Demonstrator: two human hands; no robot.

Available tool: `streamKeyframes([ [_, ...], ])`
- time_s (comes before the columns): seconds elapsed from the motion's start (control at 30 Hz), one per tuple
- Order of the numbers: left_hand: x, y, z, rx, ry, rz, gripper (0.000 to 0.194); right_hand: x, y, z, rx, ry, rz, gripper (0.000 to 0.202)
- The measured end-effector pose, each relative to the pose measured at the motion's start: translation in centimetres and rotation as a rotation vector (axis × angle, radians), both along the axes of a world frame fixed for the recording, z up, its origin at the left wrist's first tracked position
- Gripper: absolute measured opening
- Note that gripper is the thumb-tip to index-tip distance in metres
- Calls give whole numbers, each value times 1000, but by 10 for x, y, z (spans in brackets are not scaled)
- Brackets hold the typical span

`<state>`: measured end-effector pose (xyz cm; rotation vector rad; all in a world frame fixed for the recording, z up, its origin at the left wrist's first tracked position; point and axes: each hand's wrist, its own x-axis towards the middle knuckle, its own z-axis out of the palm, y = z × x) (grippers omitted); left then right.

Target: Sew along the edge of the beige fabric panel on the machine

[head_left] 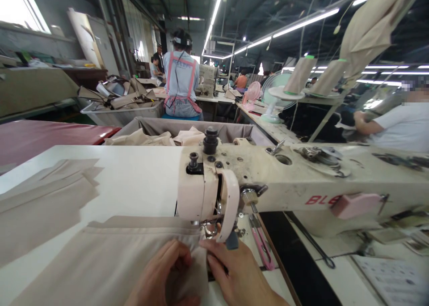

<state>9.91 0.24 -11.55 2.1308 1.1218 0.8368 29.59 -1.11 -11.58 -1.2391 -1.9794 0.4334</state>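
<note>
Note the cloth [110, 257] laid flat on the counter [140, 176], upper right corner at the foot [210, 230] of the machine [196, 194], apparently for full support up to that point. Observe the left hand [156, 272] on top: fingers arched, thumb well apart from them, likely to steady the cloth without flattening the folds beneath. Observe the right hand [243, 272] at the right edge, 1 finger extended beside the foot, presumably for guidance; cannot tell, from this view, whether pinching. See the snips [265, 256] just beside the right hand, probably for easy reach, and the stack [50, 194] farther left, likely to avoid tangling.
</note>
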Motion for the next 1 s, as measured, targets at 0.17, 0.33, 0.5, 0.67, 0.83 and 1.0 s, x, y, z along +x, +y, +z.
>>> streamKeyframes([
  [0.17,-5,5,5,-112,-148,-89,16,-8,-31,-11,-934,1024,126,53],
  [0.33,-8,6,-2,-168,-162,-199,14,-18,-35,-17,-1023,1292,294,52],
  [0.5,-3,6,5,-193,-150,-192,7,-22,-35,-17,-1021,1325,302,55],
  [0.67,1,1,7,-248,-48,-102,5,-30,-38,-14,-1040,1323,110,53],
  [0.83,3,-12,-3,47,56,-106,13,-38,-39,-4,-1052,1235,-69,57],
  [1.0,1,-21,-5,477,58,-226,18,-39,-40,5,-1094,1169,-73,47],
])
